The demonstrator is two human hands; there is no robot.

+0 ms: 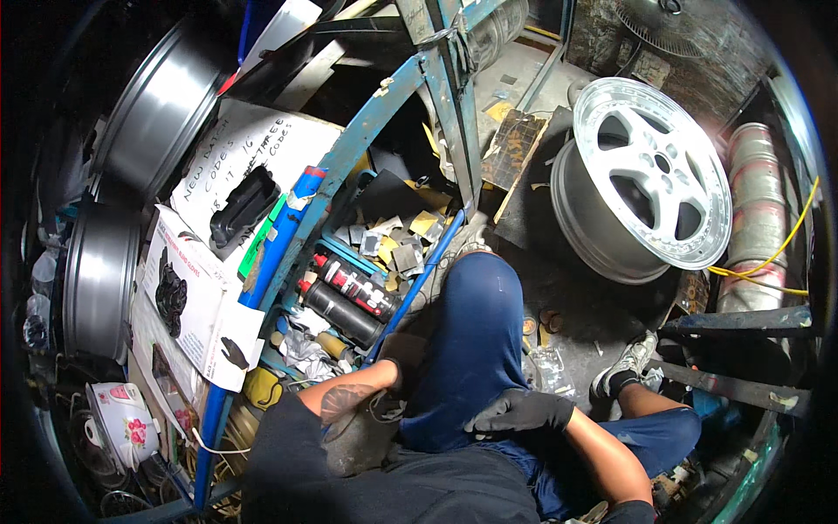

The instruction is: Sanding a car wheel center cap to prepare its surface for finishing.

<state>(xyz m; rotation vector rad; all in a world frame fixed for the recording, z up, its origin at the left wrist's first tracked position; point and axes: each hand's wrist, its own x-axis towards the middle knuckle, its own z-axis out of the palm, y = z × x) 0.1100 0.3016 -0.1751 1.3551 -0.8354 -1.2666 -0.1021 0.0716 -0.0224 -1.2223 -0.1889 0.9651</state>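
Observation:
My right hand [528,410], in a dark grey glove, lies across my thigh with its fingers stretched toward the left and nothing in them. My left hand [408,356], also in a dark glove, is low beside my raised knee. The knee and shadow hide its fingers, so what it touches or holds does not show. Closest to it is a blue crate [349,255] with two black spray cans [345,313] lying on their sides. Crumpled white paper [307,345] and several sanding-pad scraps [406,253] lie around them. A silver five-spoke alloy wheel [659,162] leans in front of me to the right.
Blue metal frame bars [262,262] run along my left. Beyond them stand a white glove box [196,293], two bare wheel rims [103,279] and a flowered white pot [127,424]. At right are a stained cylinder [755,218], a yellow cable [768,262] and dark bars [738,321].

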